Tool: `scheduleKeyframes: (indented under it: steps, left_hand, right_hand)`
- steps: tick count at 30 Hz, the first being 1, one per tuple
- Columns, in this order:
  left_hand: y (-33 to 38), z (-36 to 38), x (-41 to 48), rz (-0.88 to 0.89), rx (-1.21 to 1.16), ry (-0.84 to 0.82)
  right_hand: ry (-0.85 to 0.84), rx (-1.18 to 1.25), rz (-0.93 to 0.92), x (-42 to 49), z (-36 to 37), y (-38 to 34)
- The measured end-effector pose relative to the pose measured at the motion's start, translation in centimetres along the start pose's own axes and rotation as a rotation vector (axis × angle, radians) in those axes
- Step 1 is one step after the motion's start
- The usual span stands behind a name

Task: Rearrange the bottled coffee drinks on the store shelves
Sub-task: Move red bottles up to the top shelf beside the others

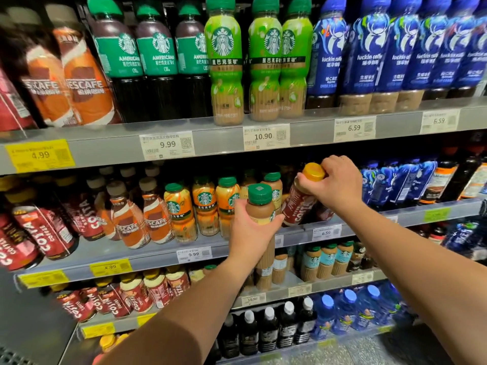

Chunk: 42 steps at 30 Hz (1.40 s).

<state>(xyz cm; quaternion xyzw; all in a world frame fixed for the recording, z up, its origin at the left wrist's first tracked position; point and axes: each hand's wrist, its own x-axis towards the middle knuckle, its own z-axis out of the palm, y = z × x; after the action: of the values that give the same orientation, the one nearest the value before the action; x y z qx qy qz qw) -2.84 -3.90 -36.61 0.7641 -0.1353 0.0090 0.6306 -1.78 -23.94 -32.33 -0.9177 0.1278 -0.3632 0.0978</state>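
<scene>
Left grip (250, 230) clamped on green-capped bottle (259, 209) (brand unreadable) | right grip (340, 184) clamped on yellow-capped COSTA bottle (299, 204)

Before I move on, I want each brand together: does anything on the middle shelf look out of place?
Yes. A red Costa bottle, gripped at its yellow cap by the right hand, leans tilted beside the Starbucks bottles, apart from the other Costa bottles at the left end of the shelf.

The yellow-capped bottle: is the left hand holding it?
No, the right hand grips the yellow-capped bottle at its neck, while the left hand holds a green-capped bottle.
</scene>
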Motion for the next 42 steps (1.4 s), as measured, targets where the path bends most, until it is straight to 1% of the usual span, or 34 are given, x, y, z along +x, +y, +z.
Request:
scheduleKeyframes:
  steps: [6,10,14,17,21,23,26,35,38,42]
  left_hand:
    - [0.6,0.7,-0.1,-0.011,-0.013,0.015]
    - [2.3,1.5,0.1,-0.002,0.003,0.059]
    - [3.5,3.2,1.1,0.039,0.104,0.126]
    - [4.2,4.8,1.5,0.018,0.120,0.144]
    - [4.9,7.2,2.0,-0.015,0.127,0.221]
    - [5.2,8.4,2.5,-0.028,0.120,0.263]
    - [5.5,9.7,3.1,-0.047,0.178,0.316]
    - [5.5,11.3,4.5,-0.130,0.155,0.369]
    - [5.1,11.7,5.0,-0.098,0.188,0.347]
    - [4.4,12.2,5.5,-0.010,0.251,0.318]
  right_hand:
    - [0.001,-0.019,0.000,0.3,-2.4,0.4]
    - [-0.052,-0.036,0.000,-0.5,-3.7,0.6]
    - [-0.136,-0.035,0.026,-1.8,-4.0,1.4]
    - [-0.177,-0.039,0.008,-2.5,-4.0,2.5]
    - [-0.230,-0.044,0.005,-2.9,-4.0,4.0]
    - [-0.228,-0.059,0.002,-3.0,-3.9,4.6]
    - [-0.221,-0.059,0.010,-3.0,-3.7,5.4]
    - [-0.227,-0.032,-0.002,-2.7,-2.9,6.7]
    - [-0.213,-0.017,0.003,-2.5,-2.4,6.6]
    - [-0.173,0.008,-0.019,-2.5,-1.8,6.4]
